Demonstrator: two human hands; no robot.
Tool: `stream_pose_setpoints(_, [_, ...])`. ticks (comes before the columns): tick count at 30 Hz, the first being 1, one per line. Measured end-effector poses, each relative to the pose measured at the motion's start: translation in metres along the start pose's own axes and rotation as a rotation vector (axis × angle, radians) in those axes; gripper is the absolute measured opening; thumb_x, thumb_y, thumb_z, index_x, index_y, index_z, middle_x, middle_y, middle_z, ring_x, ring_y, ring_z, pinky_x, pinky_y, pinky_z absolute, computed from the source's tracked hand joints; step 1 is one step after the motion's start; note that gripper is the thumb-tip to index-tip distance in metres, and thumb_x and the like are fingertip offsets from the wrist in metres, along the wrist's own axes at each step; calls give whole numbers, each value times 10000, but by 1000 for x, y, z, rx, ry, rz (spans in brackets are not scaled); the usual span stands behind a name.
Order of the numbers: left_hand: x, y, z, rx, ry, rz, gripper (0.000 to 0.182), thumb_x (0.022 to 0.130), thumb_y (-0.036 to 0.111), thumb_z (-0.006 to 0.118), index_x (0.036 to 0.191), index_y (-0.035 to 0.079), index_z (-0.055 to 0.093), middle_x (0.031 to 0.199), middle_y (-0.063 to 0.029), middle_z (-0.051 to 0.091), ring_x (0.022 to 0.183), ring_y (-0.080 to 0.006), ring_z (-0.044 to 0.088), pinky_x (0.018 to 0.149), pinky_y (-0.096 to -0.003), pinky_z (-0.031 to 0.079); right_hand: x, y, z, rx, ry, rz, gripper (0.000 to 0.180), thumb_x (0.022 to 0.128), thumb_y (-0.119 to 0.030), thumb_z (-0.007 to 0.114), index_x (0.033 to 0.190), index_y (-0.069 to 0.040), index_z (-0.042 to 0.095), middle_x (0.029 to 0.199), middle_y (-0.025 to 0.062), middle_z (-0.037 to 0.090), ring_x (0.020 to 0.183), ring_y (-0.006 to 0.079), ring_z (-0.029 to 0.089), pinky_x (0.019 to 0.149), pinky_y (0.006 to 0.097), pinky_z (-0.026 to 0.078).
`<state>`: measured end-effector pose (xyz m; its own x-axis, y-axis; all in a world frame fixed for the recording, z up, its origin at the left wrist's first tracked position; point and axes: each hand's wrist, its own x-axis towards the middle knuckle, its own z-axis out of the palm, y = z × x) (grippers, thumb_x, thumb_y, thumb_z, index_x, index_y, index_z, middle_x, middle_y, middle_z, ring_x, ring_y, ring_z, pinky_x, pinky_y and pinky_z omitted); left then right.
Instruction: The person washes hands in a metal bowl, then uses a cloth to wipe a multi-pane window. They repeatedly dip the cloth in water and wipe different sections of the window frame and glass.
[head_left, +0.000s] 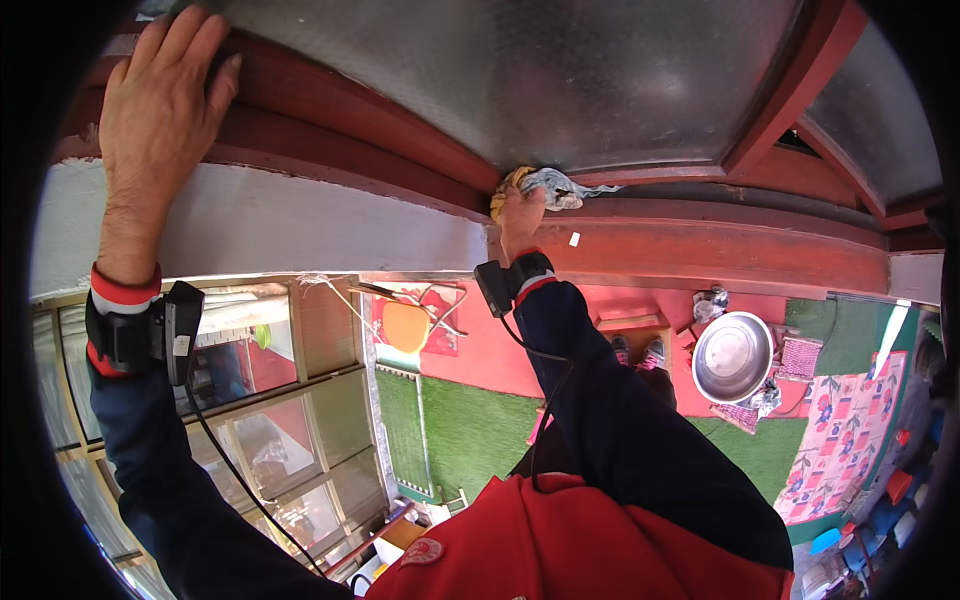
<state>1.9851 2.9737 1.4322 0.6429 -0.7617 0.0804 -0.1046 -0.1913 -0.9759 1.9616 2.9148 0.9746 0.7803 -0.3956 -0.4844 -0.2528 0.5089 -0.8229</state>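
My left hand (161, 112) lies with its fingers spread on the red wooden window frame (322, 146) at the upper left, holding nothing. My right hand (523, 214) grips a crumpled cloth (553, 184), partly yellow and partly grey-blue, pressed into the lower corner of the frame beside a dusty glass pane (540, 82). The hand hides part of the cloth. Below the cloth, a small white patch (574, 239) marks the red wooden sill (675, 251). Both wrists carry black devices with cables.
My feet stand on a wooden stool (634, 337) far below. Around it are a metal basin (732, 357), woven-topped stools (801, 357), a folding chair with an orange seat (406, 327) and a flowered mat (844, 435). Glazed windows (247, 360) run down the left side.
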Motion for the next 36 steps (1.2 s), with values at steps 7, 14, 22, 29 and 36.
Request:
stream_pose_setpoints(7, [3,3,-4,-16,32,-2,276,846,267,601,1078,126,551,1095,15,549,1036,-189,526,747,-323,442,11,6,-9,171,-423,744,284,832,-171,602,1079,-62,514,969,93,566,902,231,540,646,400,532])
stream_pose_setpoints(14, [0,0,3,-9,7,-20,295,859,272,592,1111,123,555,1153,2,553,1056,-197,528,789,-334,445,80,7,-65,329,-112,701,305,807,-118,637,1094,-53,558,1094,116,534,970,261,527,732,420,540])
stream_pose_setpoints(22, [0,5,-3,-3,-10,-57,296,856,261,584,1114,119,549,1152,7,545,1081,-204,515,797,-332,441,120,-74,-203,418,247,244,292,872,-159,578,1134,-58,498,1059,81,574,928,230,568,649,365,523])
stream_pose_setpoints(29, [0,8,-5,-10,-31,-79,314,861,293,585,1122,122,553,1168,-6,551,1096,-209,512,809,-338,438,135,-97,-204,507,462,-46,377,867,-67,570,1205,-111,408,1098,106,562,908,248,583,553,341,495])
stream_pose_setpoints(36, [2,7,-8,-24,-37,-70,312,852,283,591,1117,122,556,1176,-1,546,1112,-213,502,817,-341,437,56,-7,-53,378,374,183,374,811,-7,518,1163,4,395,1124,160,548,962,252,560,847,352,437])
